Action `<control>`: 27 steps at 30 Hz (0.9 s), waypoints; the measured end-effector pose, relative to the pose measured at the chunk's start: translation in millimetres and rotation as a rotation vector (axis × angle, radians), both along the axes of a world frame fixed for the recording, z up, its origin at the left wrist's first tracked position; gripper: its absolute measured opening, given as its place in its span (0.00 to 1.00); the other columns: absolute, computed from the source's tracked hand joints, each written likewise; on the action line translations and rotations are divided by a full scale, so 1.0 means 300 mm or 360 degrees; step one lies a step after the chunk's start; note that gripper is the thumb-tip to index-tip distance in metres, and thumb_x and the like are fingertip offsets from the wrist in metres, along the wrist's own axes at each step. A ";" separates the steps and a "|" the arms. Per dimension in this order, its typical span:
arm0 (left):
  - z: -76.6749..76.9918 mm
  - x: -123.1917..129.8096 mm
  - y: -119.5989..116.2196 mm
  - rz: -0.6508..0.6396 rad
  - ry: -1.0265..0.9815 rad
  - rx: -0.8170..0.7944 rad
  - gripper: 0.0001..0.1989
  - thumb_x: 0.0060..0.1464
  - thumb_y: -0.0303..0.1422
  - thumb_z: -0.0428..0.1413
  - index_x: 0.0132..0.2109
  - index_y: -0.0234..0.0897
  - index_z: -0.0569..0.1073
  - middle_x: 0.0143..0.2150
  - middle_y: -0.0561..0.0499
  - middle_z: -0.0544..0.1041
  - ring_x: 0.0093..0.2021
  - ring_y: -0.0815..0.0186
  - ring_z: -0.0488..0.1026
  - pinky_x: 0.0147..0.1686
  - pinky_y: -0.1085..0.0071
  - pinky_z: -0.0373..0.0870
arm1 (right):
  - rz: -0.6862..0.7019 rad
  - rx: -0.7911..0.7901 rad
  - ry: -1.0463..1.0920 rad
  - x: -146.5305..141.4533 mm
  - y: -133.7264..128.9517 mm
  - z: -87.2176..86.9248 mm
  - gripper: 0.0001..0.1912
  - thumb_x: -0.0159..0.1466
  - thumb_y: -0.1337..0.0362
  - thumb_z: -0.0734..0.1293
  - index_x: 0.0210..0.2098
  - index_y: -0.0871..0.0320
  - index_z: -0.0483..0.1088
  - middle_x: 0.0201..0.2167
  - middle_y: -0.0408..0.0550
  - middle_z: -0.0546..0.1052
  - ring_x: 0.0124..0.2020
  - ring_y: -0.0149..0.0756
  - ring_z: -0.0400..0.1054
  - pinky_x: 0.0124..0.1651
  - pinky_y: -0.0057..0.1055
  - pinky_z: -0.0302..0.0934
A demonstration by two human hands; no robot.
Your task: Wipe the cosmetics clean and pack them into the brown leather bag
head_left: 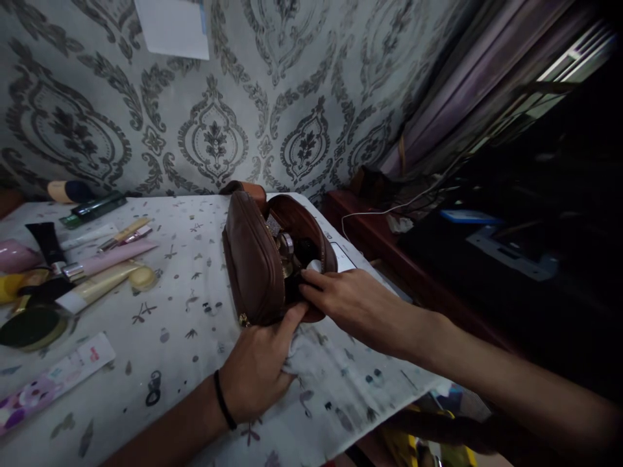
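Right hand (pixel 357 301) has its fingertips drawn together just inside the mouth of a brown leather-look toiletry bag (pixel 256 253); can't tell if they're pinching anything in there. Left hand (pixel 257 366), with a black wristband (pixel 224 401), touches the bag's near end with an outstretched finger or thumb. Its other fingers curl by something whitish and crumpled, maybe a cloth fold, so no idea how firm that grip is.

The bag sits near the counter's (pixel 214 383) right edge, toward the far right corner, unzipped and gaping, gold-toned zipper pull (pixel 244 319) at the near end. A few bits are inside, including a shiny silvery-capped container (pixel 286 245). So I'd call it partway: bag open and partly filled, lots lying loose outside.

The loose stuff is along the counter's left edge: pink tube (pixel 114 259), cream-coloured tube (pixel 100 285), little yellowish pot (pixel 143 278), dark round compact (pixel 32 327). Green bottle (pixel 95 209) is up by the far left corner.

Labels? Nothing legible. The cartoon-print packet (pixel 56 383) nearer the front has pinkish lettering, but it's too blurry to read.
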State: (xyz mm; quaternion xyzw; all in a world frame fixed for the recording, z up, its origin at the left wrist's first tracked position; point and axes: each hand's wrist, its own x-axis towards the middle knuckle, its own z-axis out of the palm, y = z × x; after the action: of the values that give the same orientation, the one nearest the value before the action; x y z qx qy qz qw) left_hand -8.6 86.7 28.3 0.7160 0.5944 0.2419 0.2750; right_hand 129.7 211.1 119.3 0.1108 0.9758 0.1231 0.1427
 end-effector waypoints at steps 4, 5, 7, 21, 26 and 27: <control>-0.002 -0.004 0.002 0.0029 0.0004 -0.0010 0.47 0.41 0.19 0.51 0.69 0.40 0.47 0.50 0.45 0.79 0.50 0.50 0.78 0.47 0.56 0.76 | 0.0012 -0.0011 0.0057 0.002 -0.002 0.000 0.18 0.58 0.80 0.62 0.46 0.62 0.70 0.45 0.53 0.75 0.32 0.37 0.73 0.26 0.32 0.55; -0.004 -0.003 0.002 0.0038 0.0004 -0.0003 0.47 0.41 0.19 0.51 0.69 0.40 0.47 0.50 0.44 0.79 0.50 0.50 0.78 0.46 0.56 0.76 | 0.0020 -0.0023 0.0076 0.004 -0.001 0.000 0.19 0.58 0.80 0.62 0.47 0.62 0.70 0.46 0.53 0.75 0.33 0.37 0.74 0.27 0.31 0.56; -0.005 -0.003 0.000 0.0051 0.0010 -0.0003 0.47 0.41 0.19 0.51 0.69 0.38 0.47 0.51 0.43 0.79 0.50 0.49 0.78 0.47 0.56 0.76 | 0.0031 -0.0058 0.0115 0.010 0.003 -0.002 0.18 0.59 0.79 0.63 0.47 0.62 0.70 0.46 0.53 0.75 0.34 0.36 0.74 0.28 0.30 0.57; -0.015 -0.006 -0.004 0.0075 -0.0054 0.0057 0.44 0.42 0.20 0.50 0.68 0.36 0.49 0.54 0.42 0.78 0.49 0.50 0.78 0.47 0.55 0.76 | 0.0063 -0.0243 0.0297 0.040 0.012 0.006 0.18 0.63 0.78 0.60 0.50 0.60 0.71 0.42 0.52 0.76 0.34 0.33 0.72 0.31 0.26 0.58; -0.030 -0.012 -0.006 0.0075 -0.0139 0.0189 0.42 0.45 0.21 0.51 0.69 0.38 0.49 0.57 0.43 0.76 0.53 0.52 0.77 0.50 0.57 0.75 | 0.0071 -0.0295 0.0391 0.068 0.011 -0.001 0.17 0.64 0.78 0.59 0.48 0.60 0.72 0.41 0.51 0.75 0.34 0.33 0.71 0.33 0.28 0.59; -0.031 -0.013 -0.006 0.0077 -0.0161 0.0208 0.42 0.46 0.21 0.50 0.69 0.39 0.50 0.57 0.43 0.76 0.53 0.53 0.76 0.51 0.58 0.75 | 0.0099 -0.0290 0.0429 0.067 0.012 0.003 0.16 0.64 0.78 0.59 0.47 0.61 0.72 0.40 0.52 0.75 0.35 0.33 0.70 0.34 0.28 0.59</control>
State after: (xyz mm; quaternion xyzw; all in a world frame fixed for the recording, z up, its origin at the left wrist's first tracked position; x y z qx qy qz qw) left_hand -12.5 84.8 18.9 0.7046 0.5799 0.3226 0.2513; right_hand 149.8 214.8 120.3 0.0827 0.9962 0.0226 0.0159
